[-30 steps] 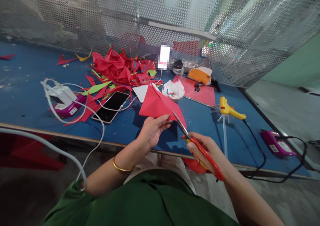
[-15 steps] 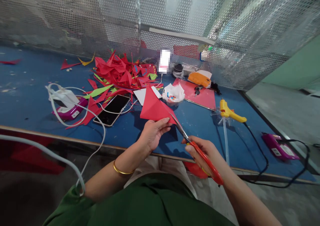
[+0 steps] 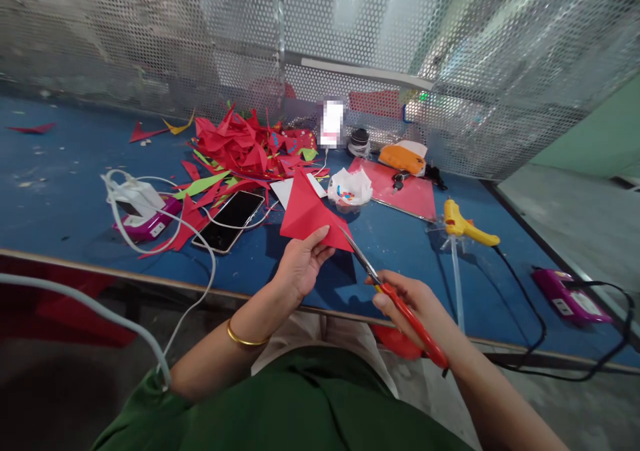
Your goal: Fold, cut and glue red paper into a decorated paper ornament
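A piece of red paper [image 3: 309, 210] with pointed corners is held above the near edge of the table. My left hand [image 3: 301, 264] pinches its lower edge, thumb on top and fingers beneath. In my right hand [image 3: 407, 298] are scissors [image 3: 410, 316] with red handles and metal blades. The blade tips meet the right corner of the paper. My fingers wrap around the handles, and the blades look nearly closed.
Red and green paper scraps [image 3: 235, 141] are heaped at the back. Left of the paper lie a phone [image 3: 230, 221] and a purple power strip [image 3: 150, 224] with white cables. A white bowl [image 3: 350, 190] stands behind. To the right is a yellow glue gun [image 3: 467, 224].
My left hand has shifted its grip slightly left along the paper's lower edge. The scissors stay at the right corner. The view has turned slightly left.
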The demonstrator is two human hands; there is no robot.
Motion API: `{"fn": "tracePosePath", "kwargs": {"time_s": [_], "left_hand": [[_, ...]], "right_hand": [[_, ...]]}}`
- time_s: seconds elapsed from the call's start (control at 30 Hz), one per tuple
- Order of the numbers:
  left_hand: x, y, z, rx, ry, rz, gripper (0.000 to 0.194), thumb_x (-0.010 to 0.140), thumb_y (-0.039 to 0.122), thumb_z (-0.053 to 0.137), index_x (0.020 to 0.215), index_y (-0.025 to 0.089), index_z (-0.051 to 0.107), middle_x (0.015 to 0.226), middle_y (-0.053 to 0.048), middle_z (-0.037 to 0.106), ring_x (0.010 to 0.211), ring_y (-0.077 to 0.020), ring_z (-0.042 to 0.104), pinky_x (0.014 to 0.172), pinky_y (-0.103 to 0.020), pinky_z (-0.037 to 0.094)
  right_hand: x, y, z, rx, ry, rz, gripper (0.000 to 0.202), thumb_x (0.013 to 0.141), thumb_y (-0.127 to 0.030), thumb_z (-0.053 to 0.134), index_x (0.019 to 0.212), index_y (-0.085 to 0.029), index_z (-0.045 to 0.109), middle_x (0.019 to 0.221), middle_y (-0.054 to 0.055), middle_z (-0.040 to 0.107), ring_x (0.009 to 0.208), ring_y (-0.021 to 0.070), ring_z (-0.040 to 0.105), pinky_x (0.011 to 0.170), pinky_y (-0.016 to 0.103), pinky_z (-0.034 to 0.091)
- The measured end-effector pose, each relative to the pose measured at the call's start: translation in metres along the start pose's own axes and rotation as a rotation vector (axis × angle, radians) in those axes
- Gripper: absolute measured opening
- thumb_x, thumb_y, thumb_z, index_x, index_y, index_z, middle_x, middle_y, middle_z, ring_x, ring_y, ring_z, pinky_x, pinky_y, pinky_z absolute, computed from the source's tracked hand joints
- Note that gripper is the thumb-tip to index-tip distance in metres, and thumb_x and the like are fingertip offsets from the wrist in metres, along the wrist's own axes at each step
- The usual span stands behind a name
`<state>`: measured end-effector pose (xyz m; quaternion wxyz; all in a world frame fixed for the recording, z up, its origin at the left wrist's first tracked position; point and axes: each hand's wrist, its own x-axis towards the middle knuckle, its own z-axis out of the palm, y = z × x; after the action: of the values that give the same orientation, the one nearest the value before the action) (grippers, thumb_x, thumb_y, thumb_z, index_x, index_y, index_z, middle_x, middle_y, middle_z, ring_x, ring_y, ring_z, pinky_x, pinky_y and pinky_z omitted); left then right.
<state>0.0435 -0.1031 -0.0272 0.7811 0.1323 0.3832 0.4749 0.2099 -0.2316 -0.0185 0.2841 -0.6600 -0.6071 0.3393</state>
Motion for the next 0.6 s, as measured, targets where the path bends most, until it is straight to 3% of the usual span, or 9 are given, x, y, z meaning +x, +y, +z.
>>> {"fn": "tracePosePath", "kwargs": {"time_s": [0.17, 0.33, 0.6], "left_hand": [[-0.004, -0.006, -0.002, 0.018, -0.034, -0.014, 0.008, 0.081, 0.005, 0.071, 0.078, 0.012, 0.070, 0.067, -0.004, 0.074, 0.055, -0.0122, 0.068, 0.054, -0.022, 0.056], [-0.003, -0.008, -0.003, 0.003, -0.037, -0.019, 0.008, 0.081, 0.004, 0.070, 0.079, 0.012, 0.070, 0.067, -0.003, 0.074, 0.055, -0.0116, 0.067, 0.053, -0.021, 0.055], [-0.002, -0.008, -0.003, -0.033, -0.046, -0.001, 0.009, 0.083, 0.002, 0.067, 0.081, 0.010, 0.071, 0.071, -0.005, 0.075, 0.057, -0.0126, 0.069, 0.056, -0.023, 0.059]], "right_hand": [[-0.001, 0.003, -0.002, 0.033, -0.050, 0.001, 0.039, 0.090, -0.057, 0.057, 0.106, -0.023, 0.063, 0.064, -0.004, 0.047, 0.052, 0.0107, 0.039, 0.047, 0.022, 0.030], [0.002, -0.003, 0.001, 0.096, -0.039, -0.001, 0.041, 0.089, -0.060, 0.056, 0.099, -0.021, 0.063, 0.063, -0.003, 0.048, 0.050, 0.0097, 0.039, 0.046, 0.022, 0.029], [0.005, -0.003, 0.009, 0.176, -0.060, 0.046, 0.051, 0.087, -0.068, 0.054, 0.095, -0.019, 0.061, 0.056, -0.008, 0.034, 0.047, 0.0075, 0.028, 0.044, 0.022, 0.022]]}}
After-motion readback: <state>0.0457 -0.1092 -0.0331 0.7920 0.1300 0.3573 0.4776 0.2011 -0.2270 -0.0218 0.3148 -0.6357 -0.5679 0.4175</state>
